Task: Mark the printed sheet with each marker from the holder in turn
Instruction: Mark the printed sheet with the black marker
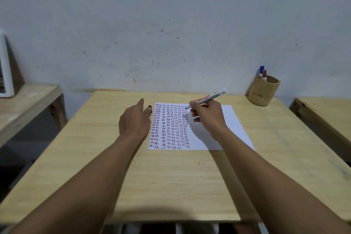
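R hand [206,115] grips marker [211,98], tip on sheet [191,127] near top edge. L hand [134,120] loosely curled beside sheet's left edge, black cap [150,108] at fingertips.

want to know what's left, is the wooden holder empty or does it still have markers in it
Not empty: the wooden holder has two markers inside, a blue-capped marker and a red-capped marker.

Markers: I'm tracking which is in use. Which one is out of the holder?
The black-tipped marker in the right hand; the blue-capped and red-capped ones stand in the holder.
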